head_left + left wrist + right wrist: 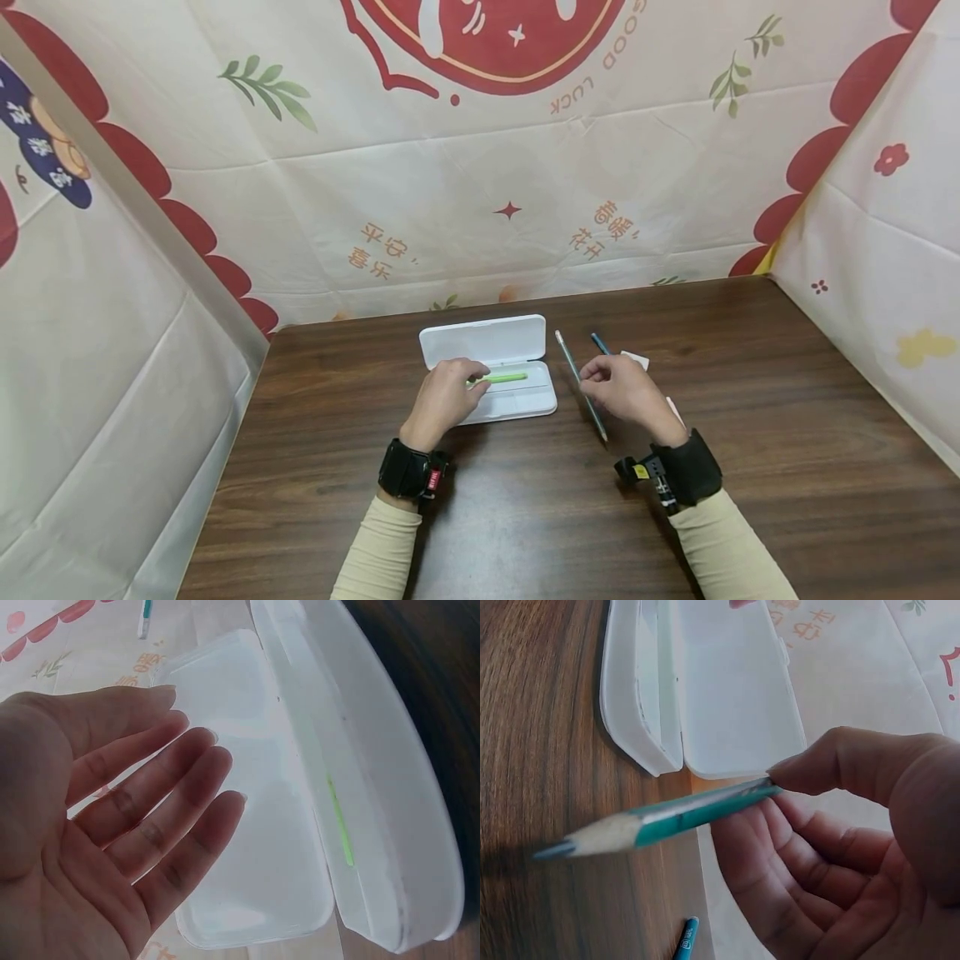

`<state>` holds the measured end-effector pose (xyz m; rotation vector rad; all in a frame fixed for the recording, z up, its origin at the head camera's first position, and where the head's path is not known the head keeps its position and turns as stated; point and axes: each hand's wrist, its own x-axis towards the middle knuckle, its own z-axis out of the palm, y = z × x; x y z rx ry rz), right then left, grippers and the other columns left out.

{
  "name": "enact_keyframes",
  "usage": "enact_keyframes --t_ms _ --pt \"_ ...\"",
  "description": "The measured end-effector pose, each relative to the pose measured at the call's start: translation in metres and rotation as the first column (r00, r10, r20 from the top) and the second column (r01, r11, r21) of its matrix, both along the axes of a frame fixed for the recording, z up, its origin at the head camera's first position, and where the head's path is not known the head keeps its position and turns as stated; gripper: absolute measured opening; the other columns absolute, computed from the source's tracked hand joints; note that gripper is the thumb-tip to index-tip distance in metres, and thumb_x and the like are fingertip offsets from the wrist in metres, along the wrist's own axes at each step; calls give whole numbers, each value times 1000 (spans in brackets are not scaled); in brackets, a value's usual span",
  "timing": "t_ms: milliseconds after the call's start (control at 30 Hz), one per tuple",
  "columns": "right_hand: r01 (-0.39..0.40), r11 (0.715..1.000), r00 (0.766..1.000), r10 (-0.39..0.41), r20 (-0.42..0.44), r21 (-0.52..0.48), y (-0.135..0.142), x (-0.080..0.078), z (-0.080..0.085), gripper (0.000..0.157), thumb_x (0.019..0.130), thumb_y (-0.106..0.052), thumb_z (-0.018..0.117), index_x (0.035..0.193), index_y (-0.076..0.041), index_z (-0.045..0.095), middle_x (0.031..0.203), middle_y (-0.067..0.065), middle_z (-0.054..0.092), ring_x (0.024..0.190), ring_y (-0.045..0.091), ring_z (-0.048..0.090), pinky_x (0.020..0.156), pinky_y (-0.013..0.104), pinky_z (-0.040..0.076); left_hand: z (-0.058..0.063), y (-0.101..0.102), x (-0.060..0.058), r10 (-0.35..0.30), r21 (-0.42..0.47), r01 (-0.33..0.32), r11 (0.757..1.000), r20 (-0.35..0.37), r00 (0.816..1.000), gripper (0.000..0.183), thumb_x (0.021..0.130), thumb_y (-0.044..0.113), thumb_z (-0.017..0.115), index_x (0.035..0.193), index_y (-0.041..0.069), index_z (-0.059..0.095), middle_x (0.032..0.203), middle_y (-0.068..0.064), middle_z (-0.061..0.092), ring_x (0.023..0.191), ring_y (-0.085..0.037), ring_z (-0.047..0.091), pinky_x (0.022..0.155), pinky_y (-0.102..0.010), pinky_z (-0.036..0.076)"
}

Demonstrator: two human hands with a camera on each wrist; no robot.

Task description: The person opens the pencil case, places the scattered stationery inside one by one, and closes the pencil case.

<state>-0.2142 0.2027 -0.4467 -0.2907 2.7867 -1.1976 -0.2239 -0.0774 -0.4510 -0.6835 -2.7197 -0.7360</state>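
Note:
A green-and-silver pencil (596, 417) is pinched between thumb and fingers of my right hand (626, 390); in the right wrist view the sharpened pencil (705, 814) points left over the table. Its white end points away in the head view. To the left, a white pencil case (534, 407) lies with its lid (487, 340) raised. Inside the case is a slim bright green stick (512, 377), perhaps a pen. My left hand (444, 396) hovers at the case's left part. In the left wrist view, the left hand's fingers (180, 832) are loosely bent and hold nothing.
Beyond the right hand lies a blue pen-like stick (597, 341), partly hidden by that hand. A small white block (636, 359) sits beside it, and another white piece (674, 409) shows behind the right wrist. A printed cloth (465, 192) hangs behind the brown table (322, 467).

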Motion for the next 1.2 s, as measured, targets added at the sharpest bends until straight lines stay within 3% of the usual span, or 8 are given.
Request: enact_keyframes --t_ms 233,600,900,1200 --pt "20 999 998 -23 -56 -47 -2 1 3 16 87 -7 60 96 4 66 80 14 67 62 21 63 55 34 51 3 1 1 4 -5 -4 1000 -1 1000 18 83 17 70 97 8 76 93 -4 75 85 -14 66 71 -34 57" --pt "37 994 997 -44 -69 -104 -3 2 3 19 88 -8 59 101 5 65 86 17 68 70 29 66 60 36 55 4 1 2 -20 21 20 1000 -15 1000 18 84 16 69 97 7 75 92 -6 75 85 -16 67 72 -35 56" --pt "40 990 994 -53 -91 -133 -5 3 4 15 88 -10 60 99 1 63 87 16 66 73 23 66 66 46 58 8 1 5 -43 35 44 998 -32 999 18 85 17 68 98 6 75 93 -6 75 84 -15 66 71 -33 56" --pt "46 992 989 -62 -132 -119 -9 4 8 14 87 -11 63 97 -1 64 86 14 68 74 23 66 62 35 57 15 4 9 -54 31 54 998 -22 998 18 84 16 69 98 7 75 94 -5 75 86 -14 66 75 -33 56"
